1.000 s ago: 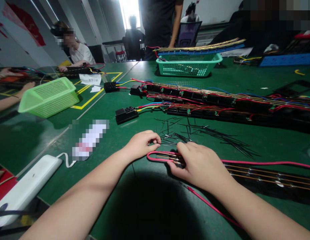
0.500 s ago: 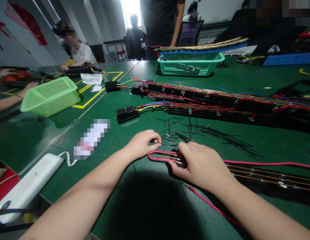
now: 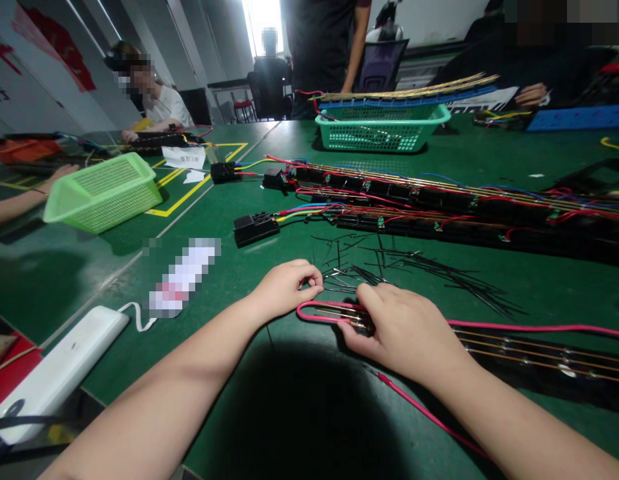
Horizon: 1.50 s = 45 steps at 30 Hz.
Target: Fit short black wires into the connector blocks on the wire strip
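Observation:
My left hand (image 3: 285, 287) rests on the green table with its fingers pinched together at the edge of a scatter of thin black cable ties (image 3: 414, 267); what the pinch holds is too small to name. My right hand (image 3: 402, 330) is closed over the left end of a long black strip with brass rails (image 3: 539, 357), pressing it down where a looped pink wire (image 3: 319, 313) curls round its end. The pink wire runs on to the right along the strip.
Finished wired strips (image 3: 439, 200) with black connector blocks (image 3: 255, 228) lie across the middle. A light green basket (image 3: 102, 192) stands at left, a teal basket (image 3: 382, 130) at the back. A white power bank (image 3: 59, 373) lies near left. Other people sit around the table.
Both hands have stayed almost still. Only the view has shifted slightly.

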Available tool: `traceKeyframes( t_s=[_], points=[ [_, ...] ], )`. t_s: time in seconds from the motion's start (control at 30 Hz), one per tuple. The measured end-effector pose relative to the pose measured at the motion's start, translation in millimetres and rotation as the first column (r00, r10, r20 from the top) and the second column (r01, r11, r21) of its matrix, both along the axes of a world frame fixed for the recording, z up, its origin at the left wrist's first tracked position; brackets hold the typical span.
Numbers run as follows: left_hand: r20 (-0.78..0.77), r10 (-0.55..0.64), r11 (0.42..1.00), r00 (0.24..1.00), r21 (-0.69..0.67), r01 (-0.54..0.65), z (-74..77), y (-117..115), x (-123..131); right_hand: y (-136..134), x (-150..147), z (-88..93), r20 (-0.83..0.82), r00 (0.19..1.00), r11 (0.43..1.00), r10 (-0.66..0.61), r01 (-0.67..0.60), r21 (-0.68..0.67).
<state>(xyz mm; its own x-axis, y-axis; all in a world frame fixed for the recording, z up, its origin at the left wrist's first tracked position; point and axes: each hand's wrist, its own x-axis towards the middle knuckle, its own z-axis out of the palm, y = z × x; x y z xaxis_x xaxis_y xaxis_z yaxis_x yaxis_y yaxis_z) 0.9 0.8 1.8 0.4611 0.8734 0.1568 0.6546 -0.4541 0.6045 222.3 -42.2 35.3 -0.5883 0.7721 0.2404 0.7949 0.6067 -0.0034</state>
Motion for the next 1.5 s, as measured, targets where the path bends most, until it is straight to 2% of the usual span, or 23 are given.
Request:
traceKeyframes(
  t_s=[0.53, 0.73, 0.83, 0.97, 1.1, 1.23, 1.37, 1.5],
  points=[
    [0.018, 0.015, 1.0, 1.0, 0.02, -0.016, 3.2, -2, 1, 1, -1, 1.3, 0.01, 1.0, 1.0, -0.006, 0.006, -0.017],
    [0.019, 0.021, 0.999, 1.0, 0.034, -0.022, 8.6, -5, 1, -1, 0, 1.6, 0.027, 1.0, 1.0, -0.007, 0.008, -0.006],
    [0.091, 0.026, 0.999, 0.995, -0.02, -0.024, 12.4, -9, 4, -2, 0, 1.5, 0.032, 0.999, 1.0, -0.001, 0.001, -0.004],
    [0.252, 0.043, 0.986, 0.967, -0.166, 0.0, 14.7, -15, 8, -1, 0, 2.8, 0.028, 1.0, 1.0, 0.012, -0.012, -0.008],
    [0.364, 0.05, 0.98, 0.93, -0.197, 0.024, 16.1, -22, 14, 1, 0, 4.2, -0.019, 1.0, 0.998, 0.012, -0.013, -0.067],
    [0.34, 0.024, 0.988, 0.94, -0.15, 0.029, 18.6, -28, 19, 2, 0, 3.4, -0.064, 0.998, 0.993, -0.006, -0.002, -0.117],
    [0.3, -0.008, 0.994, 0.954, -0.097, 0.039, 20.3, -32, 21, 3, 2, 0.3, -0.16, 0.987, 0.998, 0.021, -0.03, -0.055],
    [0.295, -0.04, 0.994, 0.955, -0.086, 0.068, 22.6, -34, 23, 4, 5, -0.2, -0.232, 0.967, 0.994, 0.106, -0.102, 0.028]
  ],
)
